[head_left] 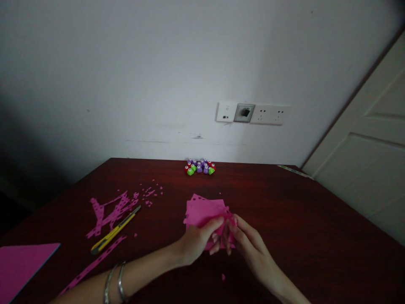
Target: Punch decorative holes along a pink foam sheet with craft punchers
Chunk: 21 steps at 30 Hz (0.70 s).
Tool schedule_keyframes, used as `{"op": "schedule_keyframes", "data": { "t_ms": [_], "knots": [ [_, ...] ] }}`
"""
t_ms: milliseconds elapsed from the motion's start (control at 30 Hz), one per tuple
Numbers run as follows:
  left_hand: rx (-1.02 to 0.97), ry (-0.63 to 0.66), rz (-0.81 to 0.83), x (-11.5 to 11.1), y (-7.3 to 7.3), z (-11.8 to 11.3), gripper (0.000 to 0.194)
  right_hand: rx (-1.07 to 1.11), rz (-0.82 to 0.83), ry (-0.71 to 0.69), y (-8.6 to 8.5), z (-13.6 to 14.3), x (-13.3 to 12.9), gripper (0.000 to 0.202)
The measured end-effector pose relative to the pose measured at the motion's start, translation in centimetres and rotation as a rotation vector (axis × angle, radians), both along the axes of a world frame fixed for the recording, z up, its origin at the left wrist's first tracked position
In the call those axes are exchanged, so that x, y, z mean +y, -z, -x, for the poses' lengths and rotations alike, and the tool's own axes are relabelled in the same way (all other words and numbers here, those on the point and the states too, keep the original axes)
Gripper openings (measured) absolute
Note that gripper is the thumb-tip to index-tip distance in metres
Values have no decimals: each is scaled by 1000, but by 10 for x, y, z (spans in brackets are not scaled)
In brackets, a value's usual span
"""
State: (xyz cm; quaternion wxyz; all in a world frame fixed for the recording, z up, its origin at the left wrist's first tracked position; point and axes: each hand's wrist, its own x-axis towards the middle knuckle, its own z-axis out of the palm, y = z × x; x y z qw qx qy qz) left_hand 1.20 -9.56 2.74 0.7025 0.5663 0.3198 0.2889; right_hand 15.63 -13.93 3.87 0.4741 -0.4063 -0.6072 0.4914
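Several pink sheets [204,210] with notched edges are stacked loosely at the middle of the dark red table [272,198]. My left hand [199,240] grips the stack, its thumb on top near the right side and its other fingers curled by the lower edge. At the stack's right edge, my right hand [251,242] has its fingers pinched on the pink material. Its fingertips meet those of my left hand, so the exact piece between them is hard to make out.
Pink perforated strips [110,213] and small scraps [150,194] lie left, beside a yellow utility knife [115,231]. A pink sheet [25,264] is at the lower left. Small red, purple and green pieces [200,166] sit near the wall. One scrap [223,277] lies nearby.
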Motion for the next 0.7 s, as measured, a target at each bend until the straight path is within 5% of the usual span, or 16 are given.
{"op": "schedule_keyframes", "data": {
  "t_ms": [233,533,700],
  "knots": [
    [-12,42,-82,3,-5,2,49,-58,-22,-8,-7,-4,-1,31],
    [85,-39,-127,10,0,7,46,-58,-67,101,-10,-12,8,22],
    [94,-71,-186,6,-9,6,42,-170,-92,155,-6,-12,10,27]
  ]
}}
